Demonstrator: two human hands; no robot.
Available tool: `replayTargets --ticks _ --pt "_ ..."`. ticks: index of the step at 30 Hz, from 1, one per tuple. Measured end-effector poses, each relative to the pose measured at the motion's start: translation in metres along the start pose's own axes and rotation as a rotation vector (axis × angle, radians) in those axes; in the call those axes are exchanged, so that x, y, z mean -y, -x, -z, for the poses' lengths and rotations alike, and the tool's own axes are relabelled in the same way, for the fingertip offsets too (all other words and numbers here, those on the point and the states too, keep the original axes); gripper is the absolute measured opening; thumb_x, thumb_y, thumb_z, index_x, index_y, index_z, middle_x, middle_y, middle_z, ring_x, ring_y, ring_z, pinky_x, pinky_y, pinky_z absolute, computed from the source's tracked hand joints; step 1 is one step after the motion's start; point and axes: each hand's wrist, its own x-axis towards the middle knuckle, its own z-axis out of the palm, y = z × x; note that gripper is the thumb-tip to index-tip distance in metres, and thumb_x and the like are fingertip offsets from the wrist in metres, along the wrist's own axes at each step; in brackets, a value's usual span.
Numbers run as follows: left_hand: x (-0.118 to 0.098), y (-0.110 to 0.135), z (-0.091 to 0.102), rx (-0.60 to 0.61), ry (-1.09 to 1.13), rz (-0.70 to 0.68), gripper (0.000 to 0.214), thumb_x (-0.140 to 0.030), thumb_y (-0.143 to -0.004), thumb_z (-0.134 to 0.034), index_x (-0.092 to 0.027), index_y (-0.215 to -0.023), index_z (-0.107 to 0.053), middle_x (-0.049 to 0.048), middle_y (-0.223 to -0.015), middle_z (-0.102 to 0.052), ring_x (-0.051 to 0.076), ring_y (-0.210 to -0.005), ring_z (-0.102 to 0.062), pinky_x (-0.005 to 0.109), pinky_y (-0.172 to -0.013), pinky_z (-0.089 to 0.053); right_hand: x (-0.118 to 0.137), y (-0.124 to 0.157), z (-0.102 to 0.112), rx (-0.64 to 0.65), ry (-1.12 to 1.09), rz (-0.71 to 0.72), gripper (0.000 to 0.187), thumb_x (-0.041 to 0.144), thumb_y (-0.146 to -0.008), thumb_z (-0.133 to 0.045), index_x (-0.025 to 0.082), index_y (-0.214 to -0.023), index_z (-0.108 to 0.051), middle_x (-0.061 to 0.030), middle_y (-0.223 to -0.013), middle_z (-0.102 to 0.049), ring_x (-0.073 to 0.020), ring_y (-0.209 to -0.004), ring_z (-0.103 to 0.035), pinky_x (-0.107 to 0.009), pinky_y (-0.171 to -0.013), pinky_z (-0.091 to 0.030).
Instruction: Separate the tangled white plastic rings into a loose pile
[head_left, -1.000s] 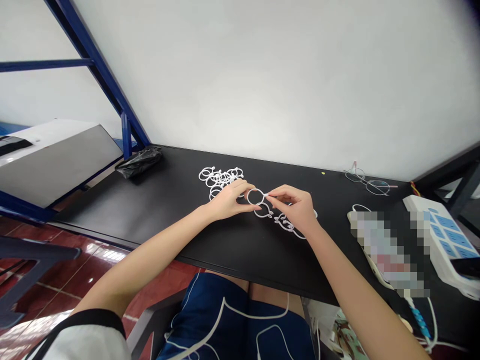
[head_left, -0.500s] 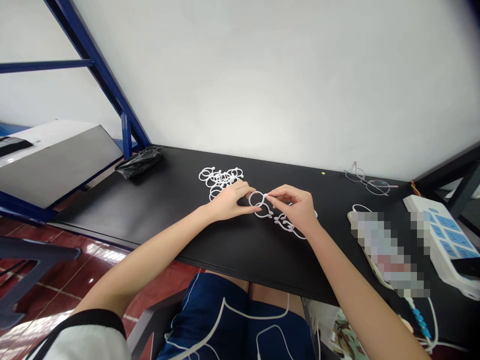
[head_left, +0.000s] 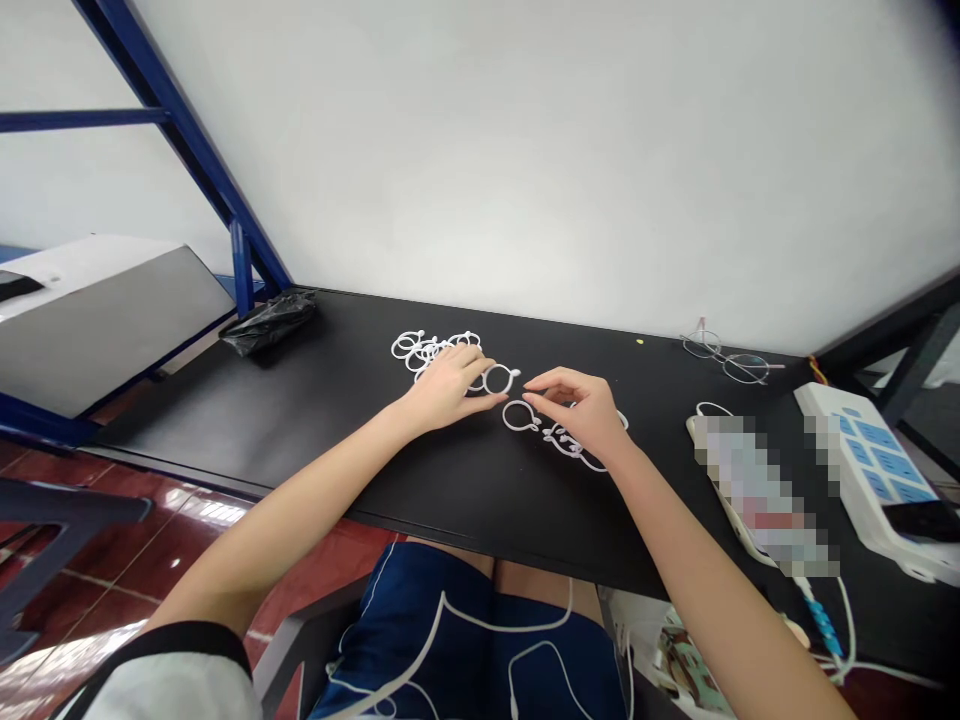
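Note:
My left hand point(head_left: 452, 388) pinches a white plastic ring point(head_left: 511, 388) with a small knob, its thumb and fingers around the ring's left side. Behind and under that hand lies a pile of similar white rings point(head_left: 406, 346), partly covered by the fingers. My right hand point(head_left: 581, 405) is just to the right, thumb and forefinger slightly apart, nothing between them. Below its fingertips a single white ring point(head_left: 505, 418) lies on the black table point(head_left: 450, 475). More white rings point(head_left: 592, 464) lie under the right hand, mostly hidden by it.
A black plastic bag point(head_left: 271, 322) lies at the table's far left. On the right are eyeglasses point(head_left: 746, 369), a phone point(head_left: 739, 525) with a cable, and a white power strip point(head_left: 862, 500). A white wall point(head_left: 480, 180) rises behind the table.
My left hand has shifted slightly left with a ring, toward the pile. My right hand's fingers have let go of that ring. The other ring now lies separate below.

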Motion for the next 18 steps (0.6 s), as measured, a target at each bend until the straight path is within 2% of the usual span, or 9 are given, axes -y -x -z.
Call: replayTargets --ticks 7,18 --pt "0.016 0.001 0.011 0.044 -0.31 0.19 0.044 -0.059 -0.086 -0.056 -0.015 -0.086 -0.064 0.0106 -0.088 -0.061 0.027 -0.087 -0.053 0.041 -0.081 -0.041 -0.007 0.001 0.0 0.178 0.299 0.074 0.006 0.026 -0.078 -0.072 0.02 -0.081 -0.071 -0.0041 -0.083 -0.071 -0.019 -0.078 -0.065 -0.032 -0.067 -0.054" --pt "0.022 0.004 0.007 0.148 -0.388 0.272 0.047 -0.061 -0.085 -0.056 -0.016 -0.08 -0.064 0.0128 -0.089 -0.061 0.031 -0.092 -0.056 0.044 -0.085 -0.041 -0.01 0.0 -0.002 0.218 0.305 0.049 0.006 0.026 -0.078 -0.072 0.02 -0.08 -0.069 -0.0029 -0.081 -0.07 -0.0169 -0.072 -0.065 -0.032 -0.068 -0.052"
